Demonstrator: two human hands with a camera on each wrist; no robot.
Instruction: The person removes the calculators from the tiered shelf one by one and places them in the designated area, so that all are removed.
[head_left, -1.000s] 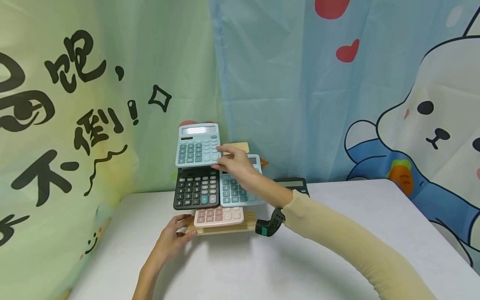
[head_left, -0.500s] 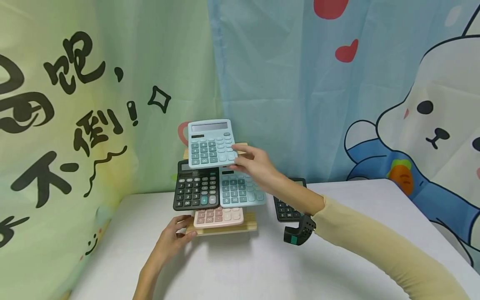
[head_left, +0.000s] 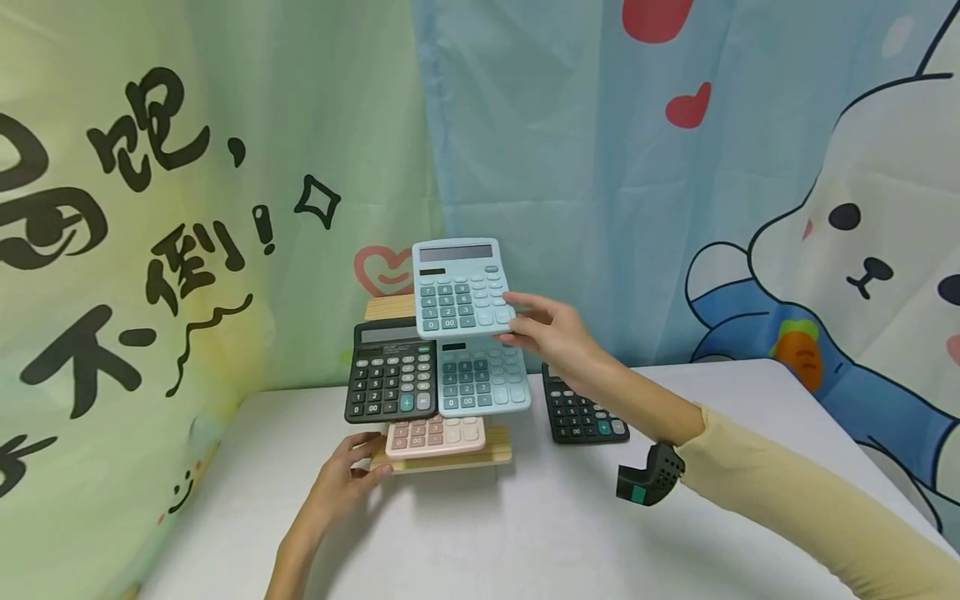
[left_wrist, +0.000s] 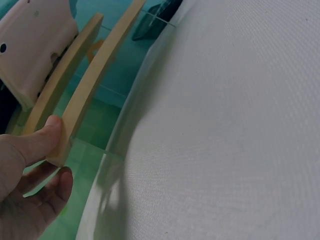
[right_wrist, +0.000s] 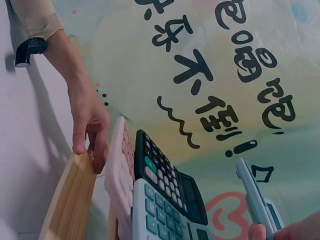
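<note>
A light blue calculator [head_left: 459, 283] is pinched at its lower right edge by my right hand [head_left: 551, 333], thumb on one side and fingers on the other in the right wrist view. It is raised over the upper part of a slatted wooden stand [head_left: 495, 450]. My left hand [head_left: 337, 479] grips the left end of the stand's front slat [left_wrist: 85, 95]. Leaning on the stand are a black calculator [head_left: 390, 383], a second light blue calculator [head_left: 483, 383] beside it and a pink calculator [head_left: 437, 435] in front, partly covered by those two. The raised calculator overlaps the second one's top in the head view.
Another black calculator [head_left: 581, 412] lies on the white table [head_left: 600, 533] right of the stand, under my right forearm. A printed curtain [head_left: 525, 150] hangs behind the table's back edge. A black wrist device [head_left: 651, 475] sits on my right wrist.
My right hand has carried the light blue calculator rightward, from above the black calculator to above the second light blue one. The left hand has kept its grip on the stand.
</note>
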